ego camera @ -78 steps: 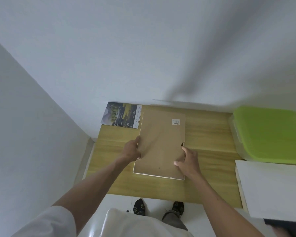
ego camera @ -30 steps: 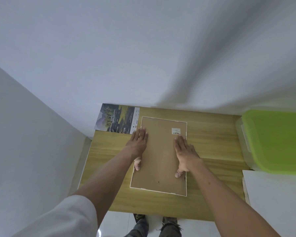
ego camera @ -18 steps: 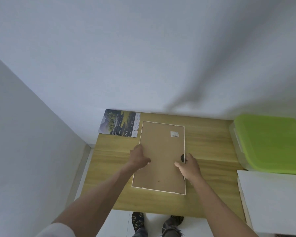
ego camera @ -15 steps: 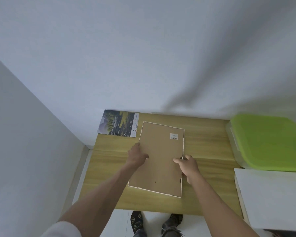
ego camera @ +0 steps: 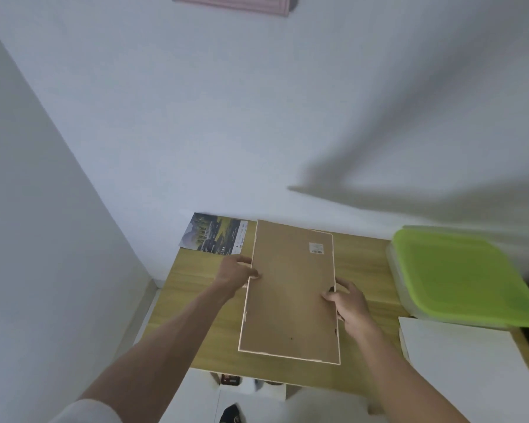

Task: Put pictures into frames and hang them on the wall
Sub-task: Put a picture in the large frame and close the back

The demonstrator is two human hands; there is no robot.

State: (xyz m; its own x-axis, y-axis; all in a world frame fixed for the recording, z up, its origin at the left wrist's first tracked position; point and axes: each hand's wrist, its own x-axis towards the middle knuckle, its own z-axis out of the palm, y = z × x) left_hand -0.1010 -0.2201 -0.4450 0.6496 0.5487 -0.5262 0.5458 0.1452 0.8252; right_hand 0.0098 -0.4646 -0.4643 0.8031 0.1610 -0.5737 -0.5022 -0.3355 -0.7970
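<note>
Here, wooden table (ego camera: 361, 261), white wall (ego camera: 257, 117), pink frame (ego camera: 232, 3) high up.

A wooden table (ego camera: 196, 288) stood against the wall, bearing a printed picture (ego camera: 214, 236), a green-lidded plastic box (ego camera: 458, 276) and a white board (ego camera: 471, 370).

pink frame (ego camera: 231, 4) cropped, frame label (ego camera: 315, 248) illegible

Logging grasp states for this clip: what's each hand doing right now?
Left hand: grips the picture frame by its left edge.
Right hand: grips the frame's right edge.
</note>
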